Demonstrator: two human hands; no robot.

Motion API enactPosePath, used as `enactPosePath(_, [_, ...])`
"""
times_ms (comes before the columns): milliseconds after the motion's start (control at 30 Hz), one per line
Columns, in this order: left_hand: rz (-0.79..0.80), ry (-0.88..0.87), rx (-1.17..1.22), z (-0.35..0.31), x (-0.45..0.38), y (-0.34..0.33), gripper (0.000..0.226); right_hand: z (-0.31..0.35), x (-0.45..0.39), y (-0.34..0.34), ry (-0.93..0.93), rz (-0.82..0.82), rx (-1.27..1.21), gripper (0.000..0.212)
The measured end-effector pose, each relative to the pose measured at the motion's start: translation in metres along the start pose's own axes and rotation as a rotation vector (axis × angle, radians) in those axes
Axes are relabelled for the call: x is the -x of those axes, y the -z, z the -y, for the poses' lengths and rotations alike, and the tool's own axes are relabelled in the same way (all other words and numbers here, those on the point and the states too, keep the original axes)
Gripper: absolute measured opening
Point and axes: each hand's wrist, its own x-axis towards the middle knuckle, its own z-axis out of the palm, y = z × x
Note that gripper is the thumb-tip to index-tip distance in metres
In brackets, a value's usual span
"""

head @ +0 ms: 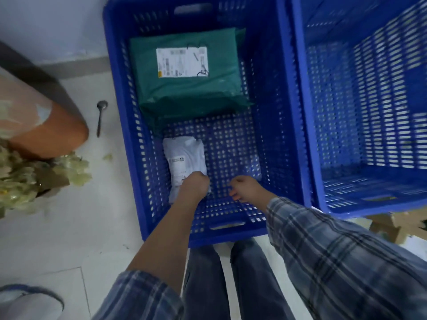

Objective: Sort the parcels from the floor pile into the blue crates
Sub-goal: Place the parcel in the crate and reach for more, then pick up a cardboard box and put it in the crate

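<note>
My left hand [196,183] is curled down on the near end of the white parcel [184,162]; I can't tell if it grips or just rests there. Right hand [242,188] hangs loosely curled, holding nothing, just right of the parcel. The parcel lies on the floor of the left crate [120,125], by its left wall, long axis running away from me. Green parcel [187,72] sits beyond it, at the far end. Right crate [307,125] shows no parcels. Left hand is the nearer one.
</note>
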Motion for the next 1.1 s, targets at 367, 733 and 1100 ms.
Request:
enactPosePath(367, [-0.003, -0.445, -0.135, -0.05, 0.068, -0.073, 0.015, -0.081, 0.085, 0.103, 0.228, -0.37, -0.542, 0.019])
enactPosePath(733, [-0.149, -0.803, -0.429, -0.153, 0.135, -0.181, 0.032, -0.279, 0.172, 0.153, -0.075, -0.56, -0.176, 0.028])
enactPosePath(1100, [-0.09, -0.994, -1.212, -0.109, 0.204, -0.406, 0.035, -0.524, 0.198, 0.121, -0.325, -0.57, -0.691, 0.018])
